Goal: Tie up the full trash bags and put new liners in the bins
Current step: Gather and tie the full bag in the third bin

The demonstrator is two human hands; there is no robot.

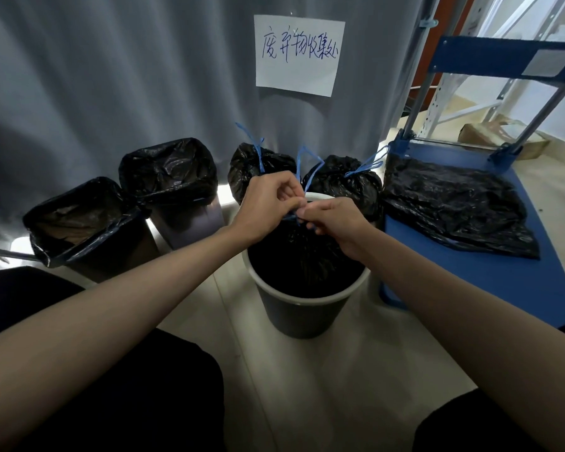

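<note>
Behind one round bin (302,313), two tied bags (258,171), two lined bins (88,223)

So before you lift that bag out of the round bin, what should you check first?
1. Both hands on the blue drawstring: ok, left hand and right hand pinch it.
2. Knot finished: cannot tell, fingers hide it.
3. Bag mouth gathered shut: ok.
4. Bag free of the round bin rim: ok, rim bare.
5. Spare liner ready: ok, on the blue cart.
6. Floor space beside the tied bags: cannot tell.
</note>
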